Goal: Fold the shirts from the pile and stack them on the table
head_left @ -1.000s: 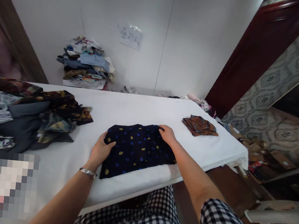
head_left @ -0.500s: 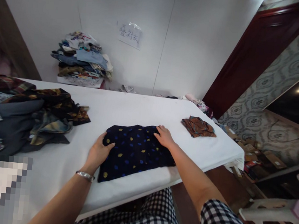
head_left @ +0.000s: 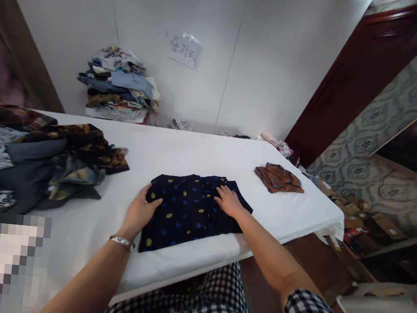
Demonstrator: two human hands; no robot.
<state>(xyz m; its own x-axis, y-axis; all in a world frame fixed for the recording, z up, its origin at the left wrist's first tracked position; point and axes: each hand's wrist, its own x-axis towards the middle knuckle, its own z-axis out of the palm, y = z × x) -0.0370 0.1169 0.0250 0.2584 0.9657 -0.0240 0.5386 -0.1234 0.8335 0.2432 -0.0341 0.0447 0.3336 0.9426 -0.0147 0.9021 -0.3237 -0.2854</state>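
Pressing flat on a folded dark navy garment [head_left: 190,211] w/ yellow & blue dots, both hands lie palm-down, nothing gripped. Head view only: left hand [head_left: 139,212] sits on the garment's left edge, fingers spread a bit, thumb side on the cloth, silver bracelet [head_left: 122,241] at the wrist. Right hand [head_left: 229,202] lies flat on the garment's upper right part, fingers spread and extended. Garment lies on the white table [head_left: 194,150] near its front edge, approx centre. Small folded brown-orange cloth [head_left: 278,177] sits well apart to the right, near the table's far right corner. Heap of dark mixed clothes [head_left: 34,162] covers the table's left side. Stack of clothes [head_left: 121,85] against the back wall, paper sign [head_left: 184,51] beside it.
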